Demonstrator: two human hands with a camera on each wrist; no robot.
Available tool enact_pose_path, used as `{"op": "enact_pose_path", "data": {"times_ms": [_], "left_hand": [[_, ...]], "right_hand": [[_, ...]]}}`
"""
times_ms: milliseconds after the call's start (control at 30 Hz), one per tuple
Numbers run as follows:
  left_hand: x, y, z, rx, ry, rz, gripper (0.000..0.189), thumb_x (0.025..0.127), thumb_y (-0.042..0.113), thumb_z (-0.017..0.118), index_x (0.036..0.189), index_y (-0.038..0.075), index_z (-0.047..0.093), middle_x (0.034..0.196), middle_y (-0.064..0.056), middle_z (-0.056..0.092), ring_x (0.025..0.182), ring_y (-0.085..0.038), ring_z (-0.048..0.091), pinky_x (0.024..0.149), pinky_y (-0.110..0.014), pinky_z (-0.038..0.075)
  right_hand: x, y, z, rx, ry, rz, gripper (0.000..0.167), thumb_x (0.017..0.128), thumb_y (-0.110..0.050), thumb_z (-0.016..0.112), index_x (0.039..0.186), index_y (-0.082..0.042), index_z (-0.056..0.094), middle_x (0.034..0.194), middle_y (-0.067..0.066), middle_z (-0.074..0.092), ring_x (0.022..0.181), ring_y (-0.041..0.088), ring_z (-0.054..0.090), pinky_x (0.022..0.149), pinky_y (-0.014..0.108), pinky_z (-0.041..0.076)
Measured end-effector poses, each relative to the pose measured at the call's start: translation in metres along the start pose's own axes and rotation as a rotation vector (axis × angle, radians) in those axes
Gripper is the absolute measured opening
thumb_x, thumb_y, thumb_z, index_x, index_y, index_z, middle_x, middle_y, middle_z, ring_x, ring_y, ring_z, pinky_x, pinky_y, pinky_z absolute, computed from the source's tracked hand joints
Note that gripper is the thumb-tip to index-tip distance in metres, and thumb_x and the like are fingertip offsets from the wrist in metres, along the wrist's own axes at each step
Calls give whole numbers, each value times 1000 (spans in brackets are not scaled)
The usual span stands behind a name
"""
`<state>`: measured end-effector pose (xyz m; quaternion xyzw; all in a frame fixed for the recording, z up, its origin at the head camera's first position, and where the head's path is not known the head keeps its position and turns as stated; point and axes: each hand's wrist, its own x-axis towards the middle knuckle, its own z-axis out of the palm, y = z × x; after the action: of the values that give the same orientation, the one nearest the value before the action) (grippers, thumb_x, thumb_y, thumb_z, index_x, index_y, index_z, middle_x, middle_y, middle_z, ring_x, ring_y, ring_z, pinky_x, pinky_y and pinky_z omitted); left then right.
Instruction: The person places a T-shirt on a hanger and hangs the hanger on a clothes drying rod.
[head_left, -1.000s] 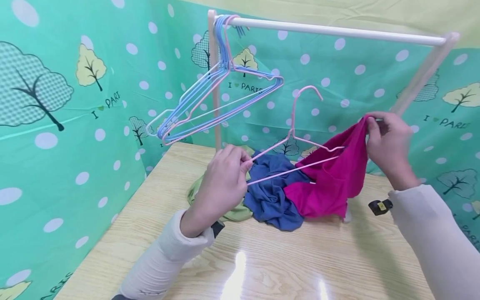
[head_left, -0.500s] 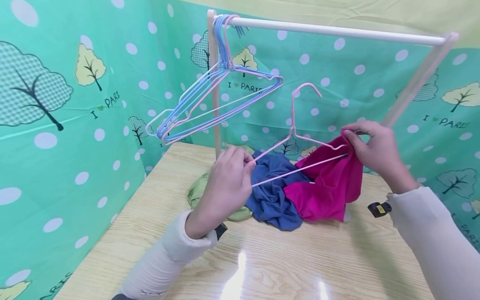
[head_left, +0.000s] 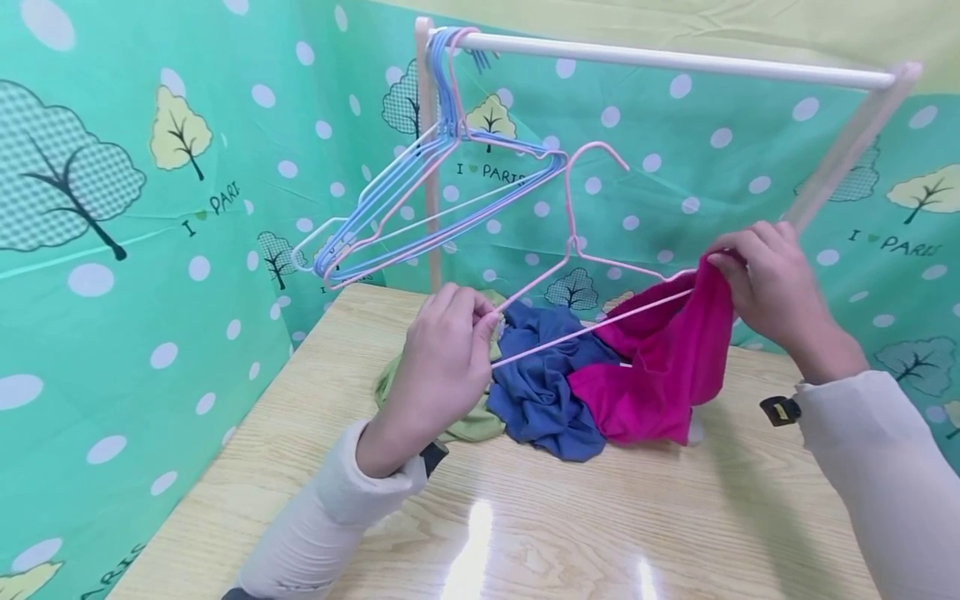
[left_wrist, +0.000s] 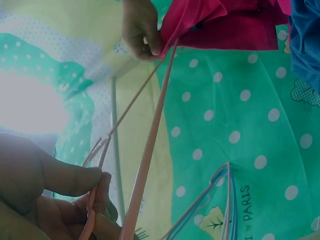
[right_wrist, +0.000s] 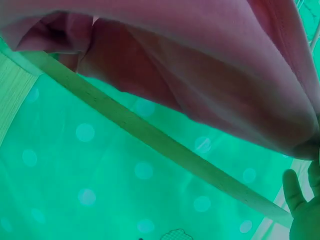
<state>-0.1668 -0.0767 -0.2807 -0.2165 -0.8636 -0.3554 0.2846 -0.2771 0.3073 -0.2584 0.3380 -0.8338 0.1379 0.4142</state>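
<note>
Hanger [head_left: 573, 242] in left hand [head_left: 444, 358] higher than 0.5 s ago

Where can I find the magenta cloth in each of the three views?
Head: magenta cloth right of centre, held by the right hand.
Left wrist: magenta cloth at the top, right of centre.
Right wrist: magenta cloth across the top, looking paler.
Shared landmark: the dotted green backdrop.
</note>
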Motion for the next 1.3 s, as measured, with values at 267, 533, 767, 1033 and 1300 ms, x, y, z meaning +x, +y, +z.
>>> {"op": "enact_pose_path", "data": {"times_ms": [267, 533, 767, 1033, 1300], "left_hand": [[-2, 2, -5, -14, -98, 19, 6, 100, 5, 63, 94, 4, 63, 89, -5, 58, 82, -22, 53, 76, -37, 46], [-3, 4, -7, -47, -183, 19, 7, 101, 5, 62, 94, 6, 65, 90, -2, 58, 78, -19, 54, 73, -35, 49], [-4, 3, 8, -79, -143, 38, 7, 100, 5, 62, 93, 5, 63, 88, -2, 56, 79, -19, 53, 75, -35, 47], [-4, 2, 22, -63, -98, 0, 7, 101, 7, 61, 95, 4, 62, 87, -4, 56, 82, -22, 53, 78, -37, 45], [-2, 1, 20, -53, -98, -38, 7, 103, 8, 60, 98, 3, 62, 90, -5, 57, 84, -22, 52, 79, -37, 45]], "right_hand": [[2, -7, 4, 5, 72, 114, 12, 89, 8, 73, 100, 6, 72, 96, 20, 67, 82, 26, 52, 78, 24, 31], [0, -18, 5, 147, 78, 613, 27, 103, -20, 61, 118, 0, 70, 110, 18, 72, 77, -13, 59, 62, 6, 46], [0, -26, 11, 269, 54, 752, 30, 102, -28, 64, 116, -2, 71, 94, -12, 71, 81, -11, 66, 60, 9, 50], [-2, -28, 22, 53, 18, 351, 11, 97, -5, 68, 99, 6, 72, 91, 18, 66, 86, 24, 58, 80, 27, 43], [-3, -12, 0, 120, -332, 171, 20, 93, 10, 65, 108, 0, 73, 97, 11, 72, 88, 23, 63, 79, 12, 43]]}}
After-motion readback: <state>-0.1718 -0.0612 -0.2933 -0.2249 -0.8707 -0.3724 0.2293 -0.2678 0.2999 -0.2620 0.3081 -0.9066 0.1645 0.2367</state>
